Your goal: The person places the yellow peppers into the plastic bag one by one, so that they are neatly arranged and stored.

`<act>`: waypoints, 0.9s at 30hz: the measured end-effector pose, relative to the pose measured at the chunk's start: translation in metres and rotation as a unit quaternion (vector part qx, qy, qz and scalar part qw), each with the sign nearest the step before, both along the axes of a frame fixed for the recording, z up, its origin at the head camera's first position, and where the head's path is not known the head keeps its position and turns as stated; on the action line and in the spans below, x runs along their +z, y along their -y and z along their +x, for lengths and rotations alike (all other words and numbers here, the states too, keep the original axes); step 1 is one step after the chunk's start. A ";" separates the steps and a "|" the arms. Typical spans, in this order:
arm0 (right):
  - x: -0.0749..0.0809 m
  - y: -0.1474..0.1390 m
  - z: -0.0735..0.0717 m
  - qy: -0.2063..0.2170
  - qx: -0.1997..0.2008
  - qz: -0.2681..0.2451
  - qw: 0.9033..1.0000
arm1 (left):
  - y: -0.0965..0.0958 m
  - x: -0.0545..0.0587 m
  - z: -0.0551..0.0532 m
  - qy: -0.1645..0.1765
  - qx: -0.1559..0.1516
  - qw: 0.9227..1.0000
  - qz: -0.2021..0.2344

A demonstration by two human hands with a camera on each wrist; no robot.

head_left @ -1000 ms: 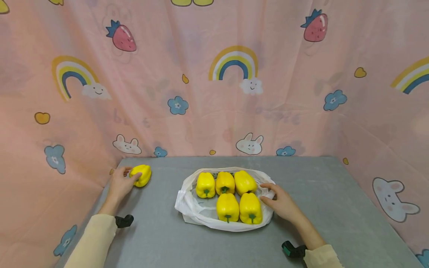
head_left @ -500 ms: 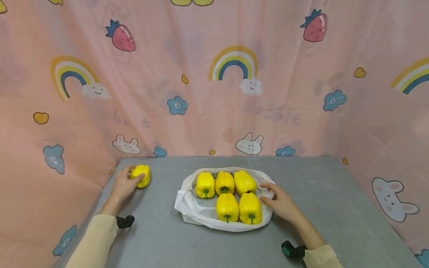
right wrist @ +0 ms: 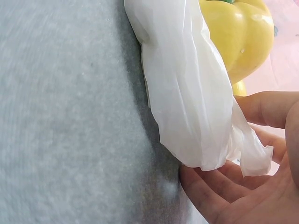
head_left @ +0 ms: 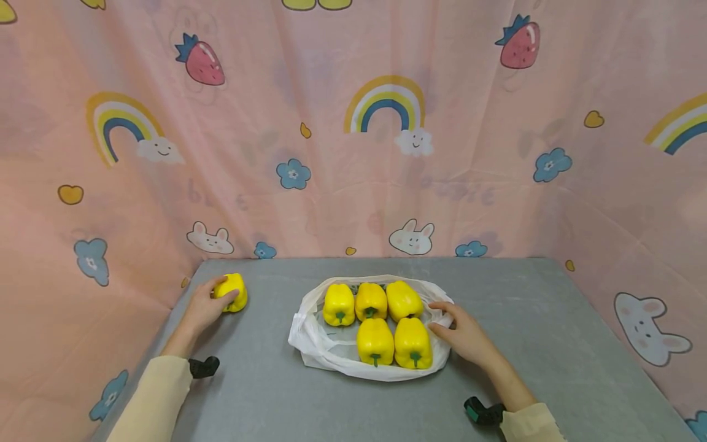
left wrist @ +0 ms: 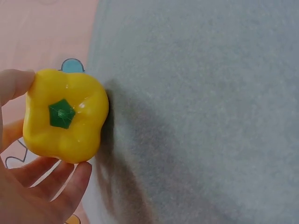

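Observation:
At the table's far left, my left hand (head_left: 203,306) grips a yellow bell pepper (head_left: 233,293) between thumb and fingers. In the left wrist view the pepper (left wrist: 65,116) shows its green stem end toward the camera. A white plastic bag (head_left: 301,336) with a rolled-open mouth sits mid-table, several yellow peppers (head_left: 375,342) inside it. My right hand (head_left: 466,334) is at the bag's right edge. In the right wrist view, thumb and curled fingers (right wrist: 205,186) lie around the bag's side (right wrist: 187,93), whose crumpled rim is between them.
A grey table (head_left: 254,399) carries everything. Behind and along both sides hangs a pink printed curtain (head_left: 331,215). Black wrist devices (head_left: 204,367) are worn at both cuffs.
The pepper in my left hand has turned slightly and shifted a little, with the thumb moving further across it. My right hand and the bag have stayed put.

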State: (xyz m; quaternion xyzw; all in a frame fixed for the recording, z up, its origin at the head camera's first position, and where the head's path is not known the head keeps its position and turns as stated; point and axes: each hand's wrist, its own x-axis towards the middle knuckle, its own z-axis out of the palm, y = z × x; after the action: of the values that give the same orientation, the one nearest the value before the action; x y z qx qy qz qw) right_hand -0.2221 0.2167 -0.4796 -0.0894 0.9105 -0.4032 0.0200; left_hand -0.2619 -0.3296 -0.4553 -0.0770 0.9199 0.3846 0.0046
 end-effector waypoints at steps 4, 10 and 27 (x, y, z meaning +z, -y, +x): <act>0.000 0.000 0.001 0.003 -0.001 0.001 1.000 | -0.001 -0.001 0.002 -0.008 0.002 1.000 0.010; 0.001 0.001 0.001 0.009 -0.002 0.002 1.000 | -0.002 -0.002 0.004 -0.020 0.004 1.000 0.020; 0.000 0.002 0.000 0.006 -0.007 0.006 1.000 | -0.023 0.004 0.001 -0.044 -0.022 0.999 0.010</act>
State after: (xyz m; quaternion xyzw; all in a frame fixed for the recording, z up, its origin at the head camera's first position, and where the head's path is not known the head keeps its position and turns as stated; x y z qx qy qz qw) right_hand -0.2216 0.2151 -0.4799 -0.0802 0.9135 -0.3982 0.0236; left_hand -0.2609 -0.3067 -0.4517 -0.0395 0.9167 0.3968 -0.0268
